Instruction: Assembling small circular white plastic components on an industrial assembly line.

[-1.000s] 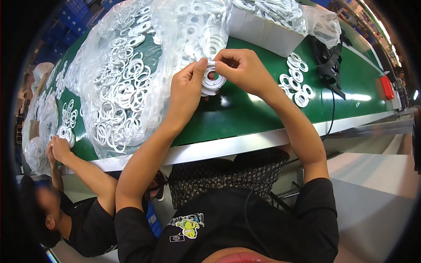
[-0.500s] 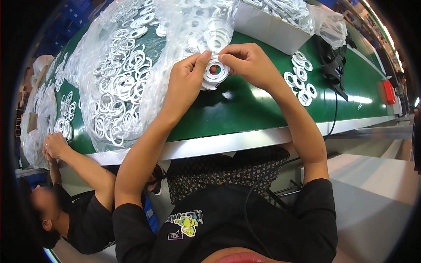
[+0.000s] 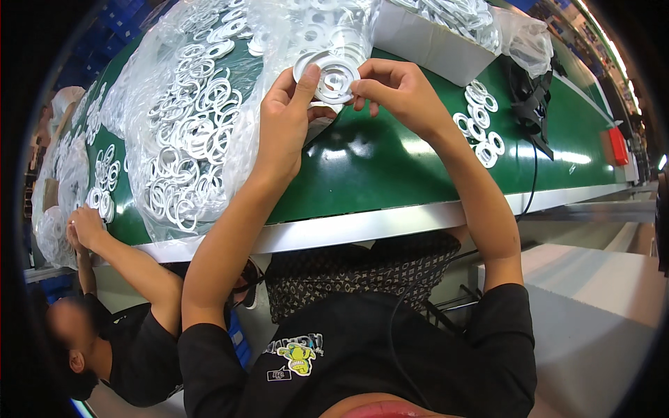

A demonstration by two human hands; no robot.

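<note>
White ring-shaped parts, one stacked over another, are held up above the far middle of the green table. My left hand [image 3: 282,125] grips them from the left, its thumb across the front and its fingers behind. The front white ring [image 3: 339,97] has a smaller inner disc, and a wider rim shows behind its upper left. My right hand [image 3: 408,97] pinches the right edge of the front ring between thumb and fingers. Just beyond the hands, more round parts lie in a clear plastic bag [image 3: 268,63].
Loose white rings [image 3: 209,132] are heaped on plastic at the left. A white box [image 3: 432,49] full of parts stands at the back right. Nearby are several rings [image 3: 479,115], a black strap [image 3: 529,111] and a red bin [image 3: 617,146]. A co-worker's hand [image 3: 87,226] is far left.
Both hands have lifted the rings slightly up and away. The rings have shifted in my grip, so a wider rim now shows at the upper left.
</note>
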